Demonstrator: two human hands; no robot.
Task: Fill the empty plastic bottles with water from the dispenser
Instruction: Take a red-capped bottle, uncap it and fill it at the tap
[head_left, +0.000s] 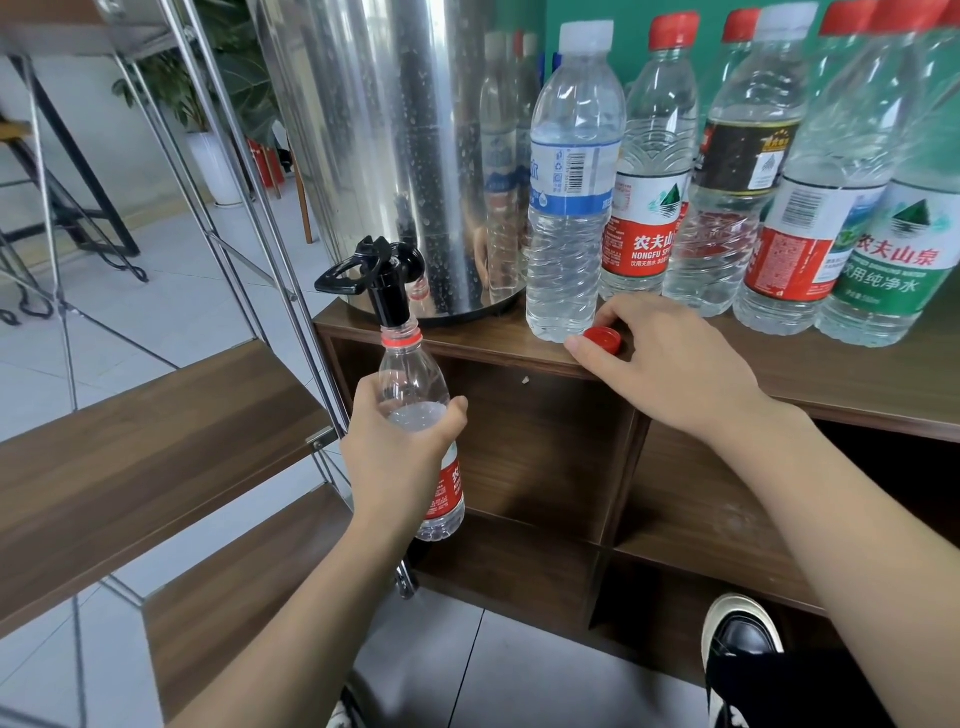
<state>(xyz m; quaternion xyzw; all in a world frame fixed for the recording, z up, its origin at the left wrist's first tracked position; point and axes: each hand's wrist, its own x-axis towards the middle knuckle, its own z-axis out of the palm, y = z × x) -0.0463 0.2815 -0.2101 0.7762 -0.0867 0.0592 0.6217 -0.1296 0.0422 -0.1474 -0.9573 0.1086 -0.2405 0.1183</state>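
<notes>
— Gripping what, exactly?
— Left hand (402, 452), centre of the frame, has its fingers and thumb curled round a clear plastic bottle (415, 415) with a red label. Right hand (660, 364), right of centre, rests on the shelf edge and pinches a red cap (602, 339) with thumb and fingertips.

— Biggest thing first?
— Wooden shelf unit (831, 384), dark brown grain, open cubbies beneath, spanning the right half. On its top, upper centre, stands the dispenser (395, 130): a polished steel cylinder beaded with droplets. A steel-framed rack (156, 426) with brown boards fills the left.

— And around it?
— A row of capped bottles (779, 208) runs along the upper right, ribbed clear plastic, red, green, black and blue labels. The blue-labelled bottle (574, 197) stands just beside the right hand.

— The tap?
— Black plastic tap (387, 280) with a loop handle juts from the dispenser's base, spout pointing down.

— How does the held bottle point?
— Roughly upright, long axis vertical, open mouth up and touching the spout. Water shows inside, level with the thumb. A black shoe (743, 639) sits lower right.
</notes>
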